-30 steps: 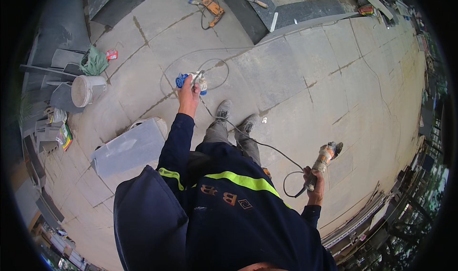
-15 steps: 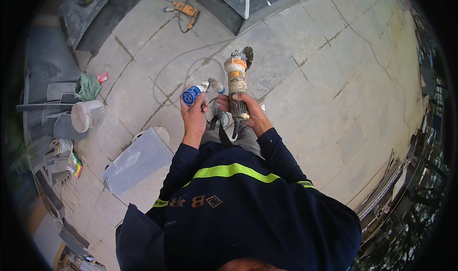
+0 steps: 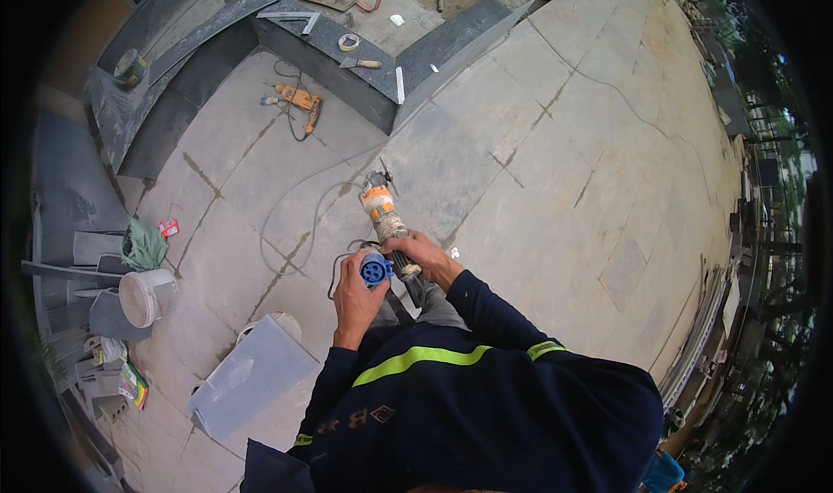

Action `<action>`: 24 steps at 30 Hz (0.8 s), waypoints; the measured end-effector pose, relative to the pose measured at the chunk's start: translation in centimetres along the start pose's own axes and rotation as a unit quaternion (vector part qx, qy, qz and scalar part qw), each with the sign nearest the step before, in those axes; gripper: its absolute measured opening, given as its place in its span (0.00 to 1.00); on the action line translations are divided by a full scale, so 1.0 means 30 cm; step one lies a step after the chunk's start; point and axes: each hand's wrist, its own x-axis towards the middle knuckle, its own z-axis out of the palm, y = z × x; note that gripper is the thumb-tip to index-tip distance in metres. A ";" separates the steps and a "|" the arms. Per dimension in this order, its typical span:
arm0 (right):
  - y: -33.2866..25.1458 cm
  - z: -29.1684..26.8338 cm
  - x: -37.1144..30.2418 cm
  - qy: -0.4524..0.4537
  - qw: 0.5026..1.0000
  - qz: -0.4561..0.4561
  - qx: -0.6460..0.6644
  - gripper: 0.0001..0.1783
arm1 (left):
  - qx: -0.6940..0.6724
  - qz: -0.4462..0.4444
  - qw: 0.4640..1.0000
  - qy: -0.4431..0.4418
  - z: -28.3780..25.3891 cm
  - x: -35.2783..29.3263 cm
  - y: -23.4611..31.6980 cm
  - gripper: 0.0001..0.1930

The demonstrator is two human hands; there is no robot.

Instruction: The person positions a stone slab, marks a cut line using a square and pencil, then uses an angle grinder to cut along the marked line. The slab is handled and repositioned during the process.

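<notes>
My left hand [image 3: 353,304] is closed round a blue round power connector [image 3: 375,270], its face with several holes turned up toward me. Right beside it, my right hand [image 3: 425,255] grips the dark rear body of a dusty orange angle grinder [image 3: 382,211]. The grinder points away from me and slightly left, with its thin disc [image 3: 388,179] seen nearly edge-on at the far end. A dark cord loops by my left fingers. Whether the connector and the grinder's handle touch cannot be made out.
An orange drill [image 3: 299,100] with its cord lies ahead on the paving. Beyond it stands a dark stone ledge [image 3: 347,85] carrying a scraper [image 3: 360,63] and a tape roll [image 3: 349,42]. A white bucket [image 3: 146,298] and a grey slab [image 3: 252,376] are at left.
My hands have come together, the connector moving right toward the grinder. The grinder has swung from upright to leaning left. The view has tilted up, showing more of the ledge.
</notes>
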 end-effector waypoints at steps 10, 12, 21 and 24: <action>-0.117 0.016 -0.072 -0.136 0.978 -0.145 0.069 0.23 | -0.143 -0.027 0.979 -0.146 -0.043 0.086 -0.117 0.27; -0.132 0.035 -0.105 -0.126 0.976 -0.172 0.053 0.23 | -0.120 -0.037 0.978 -0.168 -0.020 0.126 -0.140 0.27; -0.225 0.010 -0.266 -0.207 0.951 -0.200 0.115 0.31 | -0.506 -0.189 0.803 -0.250 0.050 0.184 -0.289 0.41; -0.169 -0.011 -0.342 -0.180 0.960 -0.187 0.107 0.32 | -0.703 -0.182 0.630 -0.276 0.073 0.276 -0.233 0.48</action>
